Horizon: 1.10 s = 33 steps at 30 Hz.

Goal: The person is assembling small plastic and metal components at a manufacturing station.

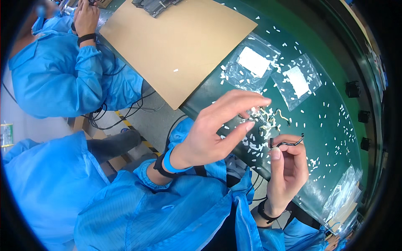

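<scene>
My right hand (287, 173) pinches a short black cable (292, 144) between thumb and fingers, with a small black connector at its end by the thumb. My left hand (211, 131) is raised over the table's near edge, thumb and fingers apart, and I see nothing held in it. Just beyond both hands lies a loose pile of short yellowish and black cables (272, 124). Small white pieces (254, 145) are strewn around the pile and across the green table (312, 134).
Two clear plastic bags with white labels (253, 62) (297, 82) lie beyond the pile. A brown board (176, 46) covers the far left, with dark parts (155, 6) on it. More plastic bags (341, 192) lie at right. A co-worker in blue (63, 71) sits at left.
</scene>
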Each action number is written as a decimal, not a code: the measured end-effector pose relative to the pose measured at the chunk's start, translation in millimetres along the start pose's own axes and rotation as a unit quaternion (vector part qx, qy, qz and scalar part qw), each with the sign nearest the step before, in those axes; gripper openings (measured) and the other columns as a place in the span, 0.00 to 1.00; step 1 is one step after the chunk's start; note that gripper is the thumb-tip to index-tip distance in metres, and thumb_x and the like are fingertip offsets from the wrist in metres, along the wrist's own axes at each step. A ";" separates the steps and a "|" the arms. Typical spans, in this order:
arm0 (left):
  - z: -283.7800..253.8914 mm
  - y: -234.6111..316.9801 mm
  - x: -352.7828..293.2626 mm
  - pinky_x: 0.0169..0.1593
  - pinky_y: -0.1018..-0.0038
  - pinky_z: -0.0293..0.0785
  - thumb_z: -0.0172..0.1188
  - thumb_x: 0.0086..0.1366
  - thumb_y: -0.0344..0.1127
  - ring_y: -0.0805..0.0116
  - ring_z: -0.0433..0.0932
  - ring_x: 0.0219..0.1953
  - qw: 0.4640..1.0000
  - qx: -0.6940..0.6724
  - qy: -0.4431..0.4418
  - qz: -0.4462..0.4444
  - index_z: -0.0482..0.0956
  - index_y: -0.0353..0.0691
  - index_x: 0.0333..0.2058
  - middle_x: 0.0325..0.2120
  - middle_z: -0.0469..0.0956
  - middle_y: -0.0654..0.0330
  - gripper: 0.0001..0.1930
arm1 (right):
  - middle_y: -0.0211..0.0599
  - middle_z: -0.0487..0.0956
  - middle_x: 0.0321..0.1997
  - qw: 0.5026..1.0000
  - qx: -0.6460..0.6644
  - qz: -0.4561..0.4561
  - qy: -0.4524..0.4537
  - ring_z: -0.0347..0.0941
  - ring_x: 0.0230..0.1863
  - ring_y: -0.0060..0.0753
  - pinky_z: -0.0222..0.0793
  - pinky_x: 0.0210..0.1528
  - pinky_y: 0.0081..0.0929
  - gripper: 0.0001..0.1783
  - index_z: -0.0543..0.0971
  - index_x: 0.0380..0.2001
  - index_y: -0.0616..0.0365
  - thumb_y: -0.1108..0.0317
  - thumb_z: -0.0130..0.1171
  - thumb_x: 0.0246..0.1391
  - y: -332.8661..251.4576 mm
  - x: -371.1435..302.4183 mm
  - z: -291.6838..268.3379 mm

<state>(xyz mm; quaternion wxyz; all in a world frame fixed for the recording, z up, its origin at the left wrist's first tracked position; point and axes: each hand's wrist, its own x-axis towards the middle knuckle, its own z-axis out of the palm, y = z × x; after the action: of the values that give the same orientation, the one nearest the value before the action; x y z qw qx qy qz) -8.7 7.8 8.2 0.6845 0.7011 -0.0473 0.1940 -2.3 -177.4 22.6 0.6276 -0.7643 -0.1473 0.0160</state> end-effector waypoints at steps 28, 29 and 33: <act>-30.9 10.2 22.2 0.45 0.70 0.74 0.65 0.63 0.30 0.62 0.77 0.37 0.992 0.115 -0.059 -0.015 0.80 0.36 0.48 0.36 0.80 0.56 0.14 | 0.38 0.74 0.34 0.993 -0.107 -0.008 -0.046 0.68 0.35 0.31 0.67 0.41 0.27 0.02 0.75 0.35 0.64 0.79 0.58 0.59 -29.4 6.5 3.2; -45.5 2.8 37.1 0.46 0.67 0.74 0.64 0.64 0.30 0.59 0.78 0.40 0.982 0.177 -0.041 0.044 0.79 0.36 0.49 0.38 0.79 0.54 0.15 | 0.38 0.74 0.33 0.994 -0.104 -0.010 -0.044 0.68 0.34 0.30 0.67 0.41 0.27 0.02 0.74 0.34 0.64 0.79 0.58 0.59 -30.1 7.8 2.5; -138.1 -50.9 106.9 0.52 0.57 0.72 0.61 0.64 0.35 0.48 0.75 0.47 0.876 0.466 0.079 0.098 0.74 0.37 0.52 0.43 0.75 0.48 0.18 | 0.38 0.74 0.33 0.996 -0.085 0.001 -0.039 0.69 0.34 0.31 0.67 0.41 0.27 0.02 0.75 0.34 0.64 0.78 0.58 0.59 -31.3 7.0 1.1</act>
<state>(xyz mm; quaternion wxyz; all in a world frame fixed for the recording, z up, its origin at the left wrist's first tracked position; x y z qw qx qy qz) 78.0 167.2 -5.4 0.2573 0.9131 0.0339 0.3145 -2.2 -169.3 53.7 0.5540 -0.8139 -0.1720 0.0340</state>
